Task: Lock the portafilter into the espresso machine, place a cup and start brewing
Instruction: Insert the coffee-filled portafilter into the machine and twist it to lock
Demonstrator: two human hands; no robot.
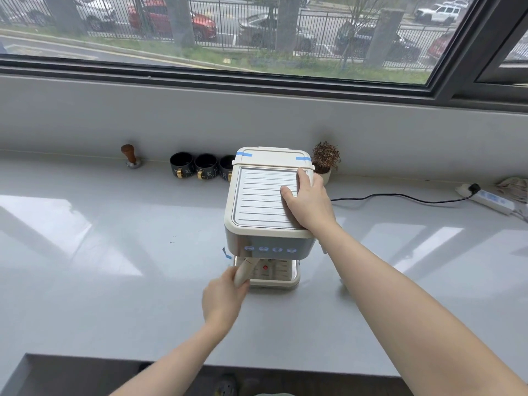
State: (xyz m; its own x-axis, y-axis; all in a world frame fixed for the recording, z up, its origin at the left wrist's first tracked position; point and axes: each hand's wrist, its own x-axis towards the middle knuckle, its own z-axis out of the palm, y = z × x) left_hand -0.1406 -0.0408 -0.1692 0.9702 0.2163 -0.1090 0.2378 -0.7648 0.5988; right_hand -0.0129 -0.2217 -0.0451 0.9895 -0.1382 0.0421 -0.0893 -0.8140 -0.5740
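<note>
1. The portafilter (245, 270) is seen under the front of the espresso machine (268, 212), on its left side; only the cream handle shows, slanted down and to the left; the metal part is hidden by the machine, so whether it is locked in can't be told.
2. The handle's low end is gripped by the left hand (224, 295); the fingers are curled shut round it; the hand is a bit blurry.
3. The right hand (307, 202) is laid flat on the machine's top, at the right edge of the ribbed gray plate; the fingers are held close together, w/ the thumb a little apart on the plate.
4. Four blue lit buttons (270, 249) are seen in a row on the front; a small red dot (265, 267) is seen below them; the drip tray (275, 280) has no cup on it.
5. The machine stands on a pale gray counter (114, 267), near the back wall; bits of blue tape are stuck on its lid.
6. Three black cups (206, 166) w/ gold handles are lined up just left of the machine, at the back; a tamper (131, 157) w/ a wood knob stands further left.
7. A small potted plant (325, 160) sits just behind the right hand; a black cord is run to a white power strip (493, 202) far right.
</note>
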